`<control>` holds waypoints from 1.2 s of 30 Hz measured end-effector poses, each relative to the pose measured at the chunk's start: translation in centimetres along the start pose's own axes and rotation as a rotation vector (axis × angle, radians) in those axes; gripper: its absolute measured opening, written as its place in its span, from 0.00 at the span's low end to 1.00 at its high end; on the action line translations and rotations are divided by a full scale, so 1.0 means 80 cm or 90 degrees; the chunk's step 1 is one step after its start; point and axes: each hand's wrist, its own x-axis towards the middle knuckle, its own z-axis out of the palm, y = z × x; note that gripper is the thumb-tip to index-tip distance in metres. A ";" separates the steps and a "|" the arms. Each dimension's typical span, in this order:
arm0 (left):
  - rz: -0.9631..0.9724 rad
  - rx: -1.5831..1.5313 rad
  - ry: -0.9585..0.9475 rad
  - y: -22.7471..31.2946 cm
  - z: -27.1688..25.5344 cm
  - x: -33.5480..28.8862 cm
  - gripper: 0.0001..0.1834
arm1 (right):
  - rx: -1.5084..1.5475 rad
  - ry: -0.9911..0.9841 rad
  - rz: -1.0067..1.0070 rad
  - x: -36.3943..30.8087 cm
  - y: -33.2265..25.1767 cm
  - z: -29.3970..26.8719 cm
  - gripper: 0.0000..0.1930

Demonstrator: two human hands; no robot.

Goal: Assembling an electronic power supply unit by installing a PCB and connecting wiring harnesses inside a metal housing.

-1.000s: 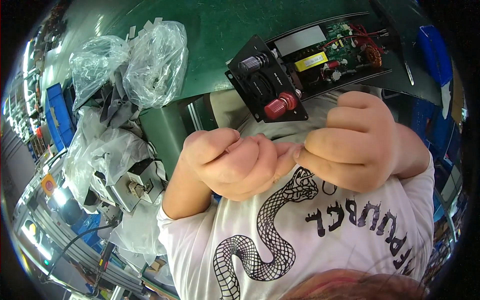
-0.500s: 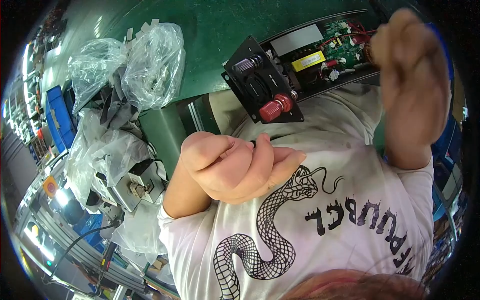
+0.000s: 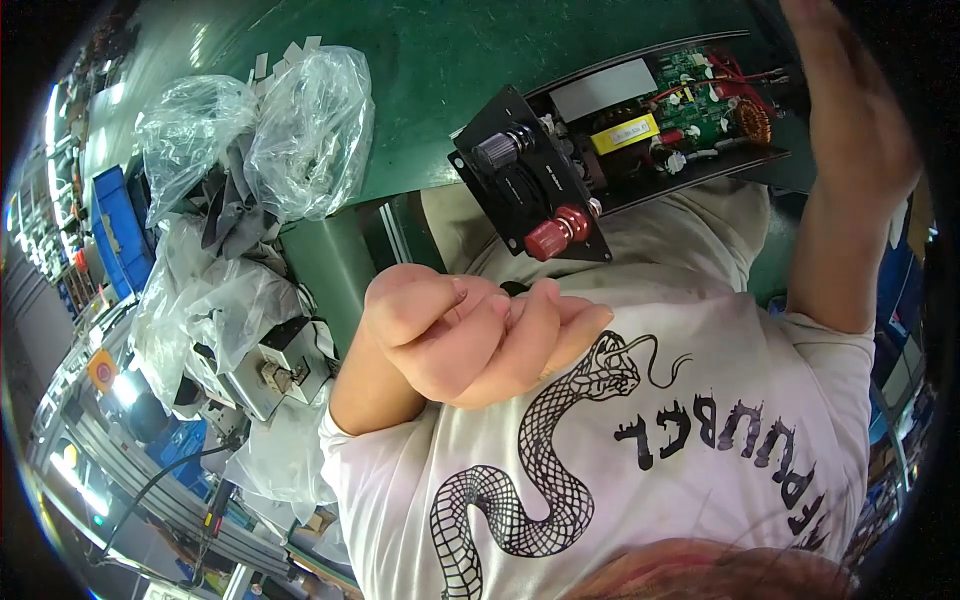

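Observation:
My left hand [image 3: 470, 335] is curled closed in front of my shirt. A small dark bit shows by its fingertips, but what it holds is hidden. Just beyond it, an electronic unit [image 3: 640, 135] in an open black housing lies tilted at the table edge. Its black end panel [image 3: 525, 185] faces left and carries a black terminal knob [image 3: 505, 148] and a red terminal knob [image 3: 557, 232]. A green circuit board, a yellow transformer [image 3: 625, 133] and a copper coil [image 3: 752, 120] show inside. My right hand [image 3: 850, 90] is beyond the unit's right end, its fingers cut off by the picture's edge.
On the left of the green table [image 3: 440, 60] lie clear plastic bags [image 3: 310, 130] with grey pieces inside. A blue bin [image 3: 122, 235] stands farther left. Below the bags are a white metal box [image 3: 265, 375] and a black cable [image 3: 150, 490].
My right hand has moved up and outward to the upper right, uncovering the unit's coil end. The unit has shifted slightly right. My left hand has barely moved.

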 end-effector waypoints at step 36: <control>-0.768 -0.444 -0.090 0.010 0.013 -0.088 0.62 | 0.121 -0.145 0.325 -0.010 0.018 0.010 0.29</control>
